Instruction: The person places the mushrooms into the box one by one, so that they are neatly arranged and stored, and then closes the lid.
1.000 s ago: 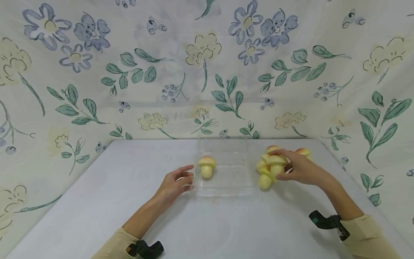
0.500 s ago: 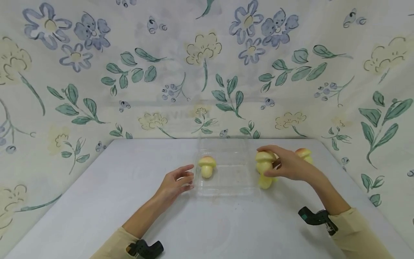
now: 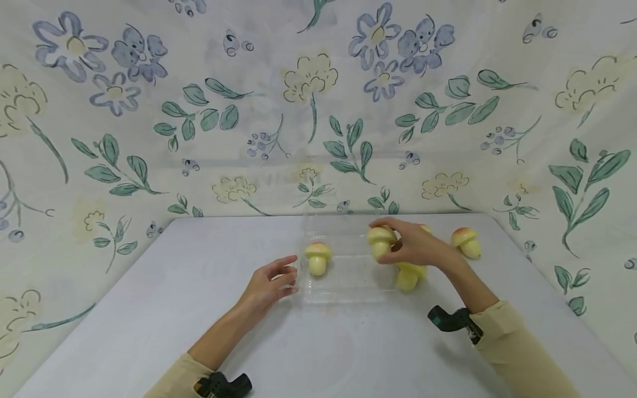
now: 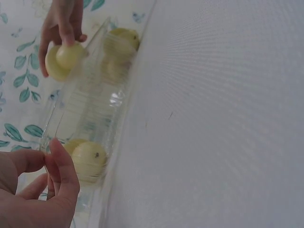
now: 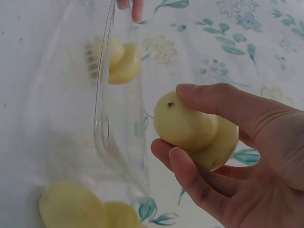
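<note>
My right hand point(image 3: 420, 246) pinches a pale yellow toy mushroom point(image 3: 380, 250) between thumb and fingers, its cap up, over the right side of a clear plastic box point(image 3: 350, 293). In the right wrist view a small dark spot marks the end of the held mushroom's stem point(image 5: 183, 126). Another toy mushroom point(image 3: 317, 260), with a reddish tint on its cap, is inside the box at the left. My left hand point(image 3: 269, 282) stays at the box's left side, and the left wrist view has its fingertips point(image 4: 59, 149) right at the rim.
Right of the box, several more mushrooms lie grouped point(image 3: 409, 276), partly hidden behind my right hand. One red-capped mushroom point(image 3: 466, 242) lies apart farther right. The white table point(image 3: 318, 354) ends at a flower-patterned cloth point(image 3: 278, 110) behind.
My right hand has lifted the mushroom from the group and carried it left over the box's edge. The left hand has held its place at the box's left side.
</note>
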Demonstrator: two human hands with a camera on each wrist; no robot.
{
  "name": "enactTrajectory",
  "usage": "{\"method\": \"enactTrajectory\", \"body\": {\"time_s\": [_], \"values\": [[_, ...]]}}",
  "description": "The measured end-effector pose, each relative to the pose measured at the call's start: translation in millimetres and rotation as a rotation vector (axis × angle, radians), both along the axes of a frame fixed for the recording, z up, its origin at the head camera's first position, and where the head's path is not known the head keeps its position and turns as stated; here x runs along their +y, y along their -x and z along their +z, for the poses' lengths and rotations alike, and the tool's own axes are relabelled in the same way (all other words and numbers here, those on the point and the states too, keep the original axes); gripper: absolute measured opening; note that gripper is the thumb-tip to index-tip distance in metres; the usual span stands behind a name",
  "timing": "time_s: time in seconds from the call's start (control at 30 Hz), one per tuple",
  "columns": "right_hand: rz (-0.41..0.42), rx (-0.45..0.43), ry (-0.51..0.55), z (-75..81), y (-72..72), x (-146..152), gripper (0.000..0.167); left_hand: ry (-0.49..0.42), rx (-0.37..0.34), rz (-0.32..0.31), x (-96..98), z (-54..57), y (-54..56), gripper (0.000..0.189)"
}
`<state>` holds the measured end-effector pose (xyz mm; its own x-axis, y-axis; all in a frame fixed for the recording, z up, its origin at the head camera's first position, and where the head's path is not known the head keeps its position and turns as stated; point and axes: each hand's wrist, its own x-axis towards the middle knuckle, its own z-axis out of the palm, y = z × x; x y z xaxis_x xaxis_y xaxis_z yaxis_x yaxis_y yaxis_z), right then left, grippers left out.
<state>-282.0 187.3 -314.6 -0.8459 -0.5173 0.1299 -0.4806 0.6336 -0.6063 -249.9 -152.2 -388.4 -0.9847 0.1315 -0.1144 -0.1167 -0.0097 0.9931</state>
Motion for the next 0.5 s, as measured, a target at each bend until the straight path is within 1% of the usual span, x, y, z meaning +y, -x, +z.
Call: {"method": "enactTrajectory", "body": {"time_s": [0.23, 0.5], "values": [[0.011, -0.066, 0.008, -2.2, 10.0, -24, 0.069, 0.0, 0.008, 0.004, -0.4, 1.3, -0.2, 0.05], [0.04, -0.134, -0.04, -11.9, 26.1, -47, 0.071, -0.004, 0.003, 0.004, -0.7, 0.6, 0.8, 0.051]]}}
